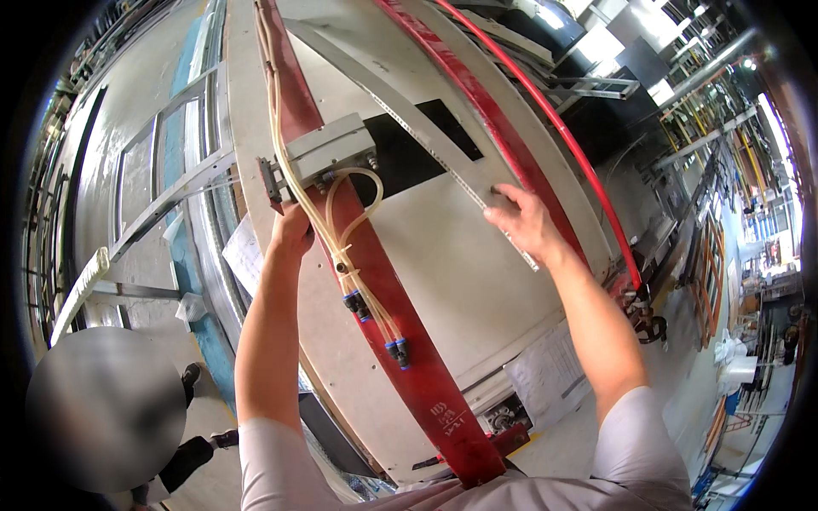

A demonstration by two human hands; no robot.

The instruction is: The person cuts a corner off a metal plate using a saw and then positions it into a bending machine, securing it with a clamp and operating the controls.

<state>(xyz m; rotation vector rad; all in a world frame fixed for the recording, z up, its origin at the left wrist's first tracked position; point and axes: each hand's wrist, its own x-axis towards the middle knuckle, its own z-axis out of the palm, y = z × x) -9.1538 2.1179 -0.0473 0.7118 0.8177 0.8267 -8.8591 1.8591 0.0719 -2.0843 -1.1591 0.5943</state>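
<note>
My left hand (pixel 294 226) is closed just below a grey pneumatic cylinder block (pixel 331 146), beside the dark jaw plate at its left end. What those fingers grip is hidden by the plate. My right hand (pixel 527 223) is closed on the near end of a long grey metal strip (pixel 400 115) with a slotted edge. The strip slants from the upper left down to this hand, across a pale machine panel (pixel 452 272) and a black rectangular patch (pixel 405 157). Clear air hoses (pixel 277 119) run down along a red beam (pixel 392 341) to black and blue push-in connectors (pixel 397 351).
A red pipe (pixel 562 128) curves along the right side of the machine. On the left lie aluminium frames (pixel 159 192). Printed paper sheets hang at both sides, one sheet (pixel 550 370) near my right arm. Another person stands at lower left; a dark shoe (pixel 226 438) shows.
</note>
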